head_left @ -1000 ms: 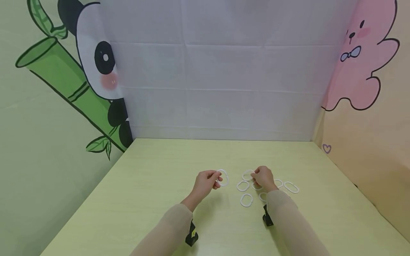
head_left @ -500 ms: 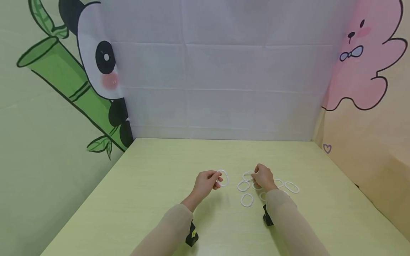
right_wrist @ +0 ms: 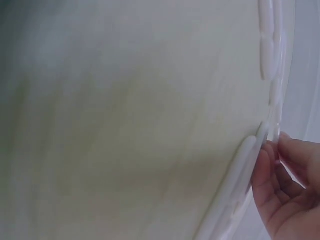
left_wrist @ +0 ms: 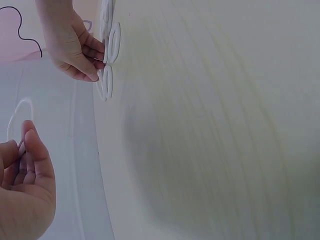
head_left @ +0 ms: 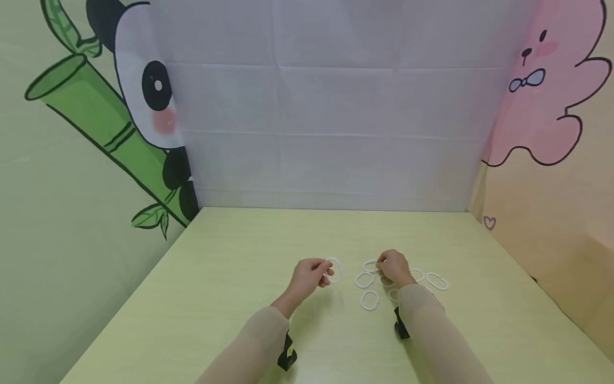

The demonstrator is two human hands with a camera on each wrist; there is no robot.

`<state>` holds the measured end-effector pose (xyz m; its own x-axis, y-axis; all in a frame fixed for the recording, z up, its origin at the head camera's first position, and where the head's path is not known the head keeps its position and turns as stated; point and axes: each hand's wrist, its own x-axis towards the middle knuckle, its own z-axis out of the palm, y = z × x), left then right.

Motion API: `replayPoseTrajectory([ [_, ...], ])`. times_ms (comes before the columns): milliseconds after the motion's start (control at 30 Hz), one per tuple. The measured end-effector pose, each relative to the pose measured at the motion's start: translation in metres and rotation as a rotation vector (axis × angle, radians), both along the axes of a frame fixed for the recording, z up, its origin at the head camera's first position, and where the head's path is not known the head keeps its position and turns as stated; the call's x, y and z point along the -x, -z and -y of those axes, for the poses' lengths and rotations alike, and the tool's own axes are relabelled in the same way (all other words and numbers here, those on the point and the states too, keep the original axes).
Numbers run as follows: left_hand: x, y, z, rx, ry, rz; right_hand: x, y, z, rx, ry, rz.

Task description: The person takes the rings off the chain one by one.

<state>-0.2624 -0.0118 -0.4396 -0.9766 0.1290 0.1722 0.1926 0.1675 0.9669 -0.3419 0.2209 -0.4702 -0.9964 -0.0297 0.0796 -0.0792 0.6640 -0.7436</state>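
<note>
My left hand [head_left: 309, 274] pinches a white oval ring [head_left: 341, 269] between thumb and fingertips, raised over the table and standing nearly upright. In the left wrist view that ring [left_wrist: 10, 127] sticks up beyond the fingers, against the pale backdrop. My right hand [head_left: 394, 266] is low at the rings on the table, its thumb and fingertips pinching the edge of another white oval ring [head_left: 363, 265]. From the right wrist, the fingertips [right_wrist: 265, 160] close on a thin white edge. My right hand and forearm partly cover several rings beneath them.
More white rings lie around my right hand: one just left of it [head_left: 356, 280], one nearer me [head_left: 362, 301] and one at far right [head_left: 447, 282]. They rest on a pale yellow table [head_left: 268, 229]. A white cloth [head_left: 336, 133] hangs behind; painted walls flank both sides.
My right hand rose slightly and then came down again. The ring at its fingertips looks a little flatter. My left hand, with its ring, has sunk slightly.
</note>
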Motion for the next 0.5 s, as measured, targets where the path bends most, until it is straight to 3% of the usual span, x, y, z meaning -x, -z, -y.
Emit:
replayPoseTrajectory([
  [267, -0.001, 0.003, -0.002, 0.014, 0.031, -0.001, 0.001, 0.001, -0.003, -0.035, -0.021, 0.016],
  [400, -0.014, -0.011, -0.006, 0.037, 0.031, 0.003, 0.0, -0.002, -0.002, -0.043, -0.037, 0.033],
  [500, -0.012, -0.01, -0.007, 0.063, 0.012, 0.017, 0.0, -0.002, -0.003, -0.057, -0.047, 0.039],
])
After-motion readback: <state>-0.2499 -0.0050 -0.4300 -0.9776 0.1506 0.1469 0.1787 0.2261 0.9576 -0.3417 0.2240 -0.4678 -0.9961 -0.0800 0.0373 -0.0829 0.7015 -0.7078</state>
